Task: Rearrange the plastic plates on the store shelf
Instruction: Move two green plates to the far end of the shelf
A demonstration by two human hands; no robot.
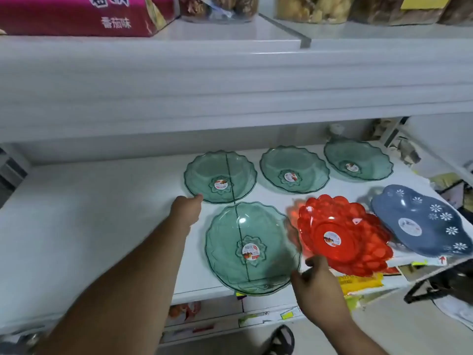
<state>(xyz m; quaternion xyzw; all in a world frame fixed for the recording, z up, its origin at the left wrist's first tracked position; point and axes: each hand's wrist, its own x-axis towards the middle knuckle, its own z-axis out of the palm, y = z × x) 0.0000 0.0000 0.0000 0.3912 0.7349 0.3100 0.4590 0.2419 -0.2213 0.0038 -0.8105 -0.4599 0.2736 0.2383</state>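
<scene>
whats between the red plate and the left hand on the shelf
In the head view, one green plate, the near one, lies between the red plate and the left hand. Its rim sits close to the red plate's.

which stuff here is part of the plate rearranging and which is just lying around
Part of the job: four green plates, nearest one; red plate; blue flowered plate; left hand; right hand.

Just there: pink box and snack tubs on the upper shelf; yellow packet below.
</scene>
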